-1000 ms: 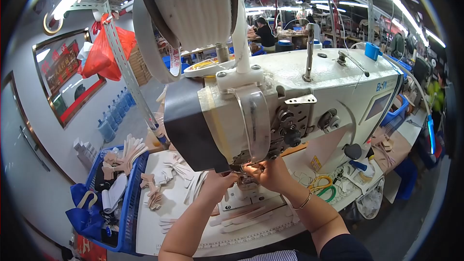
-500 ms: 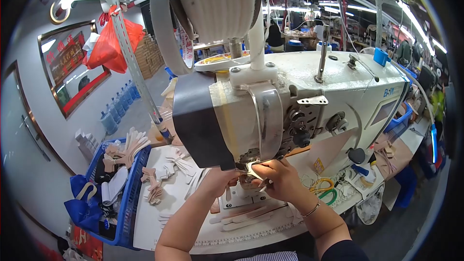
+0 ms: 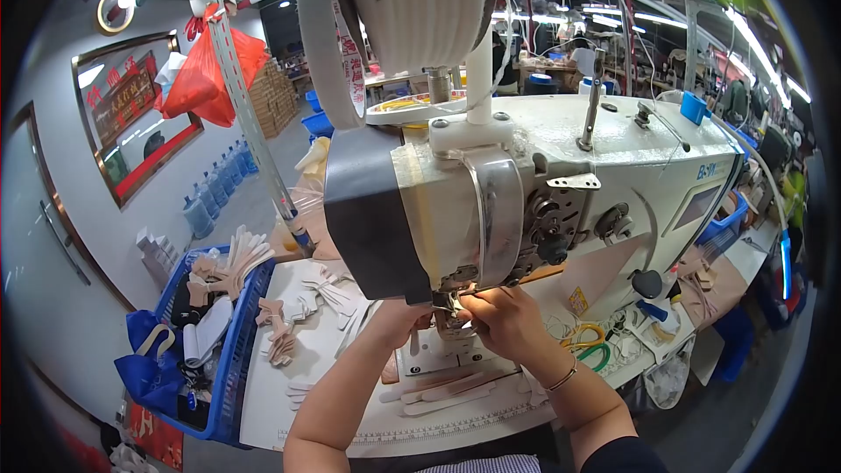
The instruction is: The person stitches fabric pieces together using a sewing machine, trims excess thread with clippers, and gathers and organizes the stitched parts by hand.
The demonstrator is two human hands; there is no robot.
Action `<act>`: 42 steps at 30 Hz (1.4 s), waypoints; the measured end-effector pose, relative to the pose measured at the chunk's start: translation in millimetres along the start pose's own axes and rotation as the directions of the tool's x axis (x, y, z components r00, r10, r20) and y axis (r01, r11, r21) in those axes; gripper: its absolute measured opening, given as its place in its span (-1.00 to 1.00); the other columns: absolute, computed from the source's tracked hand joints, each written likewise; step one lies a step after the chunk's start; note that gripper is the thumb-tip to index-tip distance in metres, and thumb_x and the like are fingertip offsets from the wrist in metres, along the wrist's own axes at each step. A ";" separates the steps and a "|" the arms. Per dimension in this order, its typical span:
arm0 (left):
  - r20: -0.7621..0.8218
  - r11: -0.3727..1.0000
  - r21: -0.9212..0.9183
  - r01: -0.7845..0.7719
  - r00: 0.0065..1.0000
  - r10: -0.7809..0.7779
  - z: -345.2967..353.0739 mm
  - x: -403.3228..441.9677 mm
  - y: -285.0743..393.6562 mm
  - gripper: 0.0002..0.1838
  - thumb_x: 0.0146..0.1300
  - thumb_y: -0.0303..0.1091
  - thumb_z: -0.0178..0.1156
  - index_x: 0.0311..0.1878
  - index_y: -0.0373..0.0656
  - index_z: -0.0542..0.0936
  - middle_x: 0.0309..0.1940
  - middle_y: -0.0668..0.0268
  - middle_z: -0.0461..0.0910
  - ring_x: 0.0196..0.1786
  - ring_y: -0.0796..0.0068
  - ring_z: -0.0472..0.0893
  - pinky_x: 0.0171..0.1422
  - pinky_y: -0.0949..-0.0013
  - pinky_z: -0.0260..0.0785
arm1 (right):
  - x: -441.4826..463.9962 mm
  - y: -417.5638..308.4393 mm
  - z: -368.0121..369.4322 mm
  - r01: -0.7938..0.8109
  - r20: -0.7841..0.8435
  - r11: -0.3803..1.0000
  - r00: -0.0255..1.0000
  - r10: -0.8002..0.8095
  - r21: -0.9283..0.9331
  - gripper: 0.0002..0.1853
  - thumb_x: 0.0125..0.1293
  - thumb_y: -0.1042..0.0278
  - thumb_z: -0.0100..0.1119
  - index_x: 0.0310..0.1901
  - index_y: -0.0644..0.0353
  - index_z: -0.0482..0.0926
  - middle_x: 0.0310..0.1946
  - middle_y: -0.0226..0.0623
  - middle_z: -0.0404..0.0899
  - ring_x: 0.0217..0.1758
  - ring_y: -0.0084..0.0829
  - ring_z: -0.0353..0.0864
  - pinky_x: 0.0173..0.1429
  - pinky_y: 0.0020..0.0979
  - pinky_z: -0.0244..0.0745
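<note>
A white sewing machine (image 3: 604, 136) stands before me, a large reel of white tape (image 3: 407, 4) mounted on top. Both hands are at its needle area (image 3: 453, 302), under the dark-covered head. On the left, my left hand (image 3: 405, 322) is closed, its fingertips against the work area; what they pinch is hidden. From the other side, my right hand (image 3: 506, 320) is closed with bent fingers near the presser foot; whatever it grips cannot be made out. Several pale, narrow strip pieces (image 3: 447, 394) lie on the table just below the hands.
More cut pieces (image 3: 279, 328) lie left on the white table (image 3: 368, 438), which has a ruler edge. Beside it stands a blue basket (image 3: 229, 385) with pieces and a bag. Yellow-handled scissors (image 3: 585, 333) and loose thread lie right. A metal post (image 3: 250, 114) rises left.
The view has shifted slightly, so the machine appears further right. My right hand's fingers have turned inward, and the pale tip seen below them no longer shows. My left hand stays at the needle area.
</note>
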State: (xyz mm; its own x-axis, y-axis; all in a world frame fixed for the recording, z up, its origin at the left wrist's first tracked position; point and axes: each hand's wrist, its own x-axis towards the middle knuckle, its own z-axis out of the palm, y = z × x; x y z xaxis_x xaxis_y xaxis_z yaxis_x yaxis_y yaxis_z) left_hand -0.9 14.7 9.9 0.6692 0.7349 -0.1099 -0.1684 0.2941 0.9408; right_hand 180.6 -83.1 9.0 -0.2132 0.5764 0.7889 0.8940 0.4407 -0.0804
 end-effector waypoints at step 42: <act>0.367 -0.125 0.846 -0.518 0.396 0.842 23.8 -29.3 -42.9 -0.68 -0.06 -0.53 0.35 -0.17 -0.05 0.63 -0.22 0.30 0.56 -0.15 0.20 0.56 -0.08 0.28 0.47 | -1.7 4.8 0.6 -0.139 0.041 0.977 0.990 0.134 0.161 -0.83 0.14 0.38 0.25 -0.20 0.03 0.63 -0.46 -0.38 0.59 -0.44 -0.29 0.56 -0.32 -0.32 0.41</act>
State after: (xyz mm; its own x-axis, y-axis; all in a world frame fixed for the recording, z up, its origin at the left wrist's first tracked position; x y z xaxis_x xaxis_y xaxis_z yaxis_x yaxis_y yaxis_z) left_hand 3.9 -34.1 -19.7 0.3885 0.3142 0.8662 0.2873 -0.9345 0.2101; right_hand 185.0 -81.6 6.9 -0.1073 0.6579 0.7454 0.8398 0.4613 -0.2862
